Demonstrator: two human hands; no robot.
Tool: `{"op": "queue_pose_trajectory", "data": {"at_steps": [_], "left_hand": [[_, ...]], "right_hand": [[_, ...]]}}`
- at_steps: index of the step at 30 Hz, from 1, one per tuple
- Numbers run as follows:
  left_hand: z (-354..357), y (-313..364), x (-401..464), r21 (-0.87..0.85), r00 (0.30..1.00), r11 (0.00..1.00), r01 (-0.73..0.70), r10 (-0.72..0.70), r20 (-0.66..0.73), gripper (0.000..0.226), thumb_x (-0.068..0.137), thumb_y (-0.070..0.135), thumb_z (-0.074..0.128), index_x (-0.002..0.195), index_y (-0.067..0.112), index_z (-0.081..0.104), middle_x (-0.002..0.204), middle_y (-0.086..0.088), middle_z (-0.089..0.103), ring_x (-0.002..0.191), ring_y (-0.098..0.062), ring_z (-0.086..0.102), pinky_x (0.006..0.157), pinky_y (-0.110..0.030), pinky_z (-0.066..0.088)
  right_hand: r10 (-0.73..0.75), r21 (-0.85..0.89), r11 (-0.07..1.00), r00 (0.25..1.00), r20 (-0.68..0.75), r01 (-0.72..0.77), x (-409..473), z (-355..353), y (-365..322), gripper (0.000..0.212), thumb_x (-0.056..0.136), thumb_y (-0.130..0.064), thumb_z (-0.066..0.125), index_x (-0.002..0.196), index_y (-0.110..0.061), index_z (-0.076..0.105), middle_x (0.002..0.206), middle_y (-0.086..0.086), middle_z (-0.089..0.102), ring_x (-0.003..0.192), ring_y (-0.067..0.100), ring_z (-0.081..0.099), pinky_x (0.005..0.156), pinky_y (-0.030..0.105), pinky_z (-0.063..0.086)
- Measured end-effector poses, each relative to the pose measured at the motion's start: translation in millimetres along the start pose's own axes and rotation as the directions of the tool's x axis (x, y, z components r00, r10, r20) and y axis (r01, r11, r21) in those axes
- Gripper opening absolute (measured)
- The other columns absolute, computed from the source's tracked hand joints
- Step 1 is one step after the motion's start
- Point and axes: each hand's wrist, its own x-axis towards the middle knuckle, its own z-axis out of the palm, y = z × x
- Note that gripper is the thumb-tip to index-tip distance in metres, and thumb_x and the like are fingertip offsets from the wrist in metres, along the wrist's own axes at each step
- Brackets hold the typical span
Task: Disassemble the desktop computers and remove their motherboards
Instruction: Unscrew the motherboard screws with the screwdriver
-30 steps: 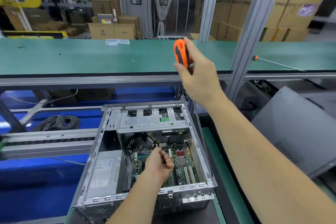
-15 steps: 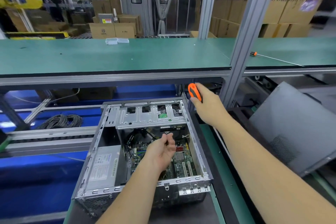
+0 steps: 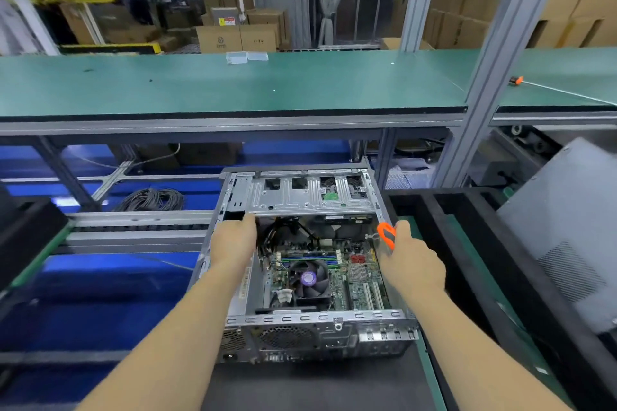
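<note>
Open desktop case (image 3: 300, 320) sits on the dark mat right in front, side panel off, green motherboard (image 3: 354, 280) lying flat inside with its round black fan (image 3: 310, 279). Left hand (image 3: 233, 243) reaches over the left wall, fingers hidden, so its grip I cannot tell. Right hand (image 3: 412, 260) wraps the orange screwdriver (image 3: 386, 235) at the right wall, probably bracing the stamped steel shell.

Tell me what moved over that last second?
The right hand, gripping the orange screwdriver, came down from in front of the green shelf to the computer case right wall. The left hand moved off the motherboard toward the drive cage. The case stayed open.
</note>
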Motion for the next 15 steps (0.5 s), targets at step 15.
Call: {"op": "queue_pose_trajectory", "data": {"at_steps": [15], "left_hand": [[-31,-50,50,0.696,0.843,0.550,-0.462,0.517,0.151,0.032,0.092,0.011,0.052,0.062,0.009,0.042,0.064,-0.001,0.043,0.063,-0.027,0.046,0.055,-0.035,0.035]], "right_hand": [[-0.091,-0.174,0.982,0.994,-0.068,0.078,27,10,2,0.023,0.095,-0.028,0.054,0.095,-0.021,0.032,0.074,-0.002,0.048,0.062,0.025,0.050,0.050,0.030,0.035]]}}
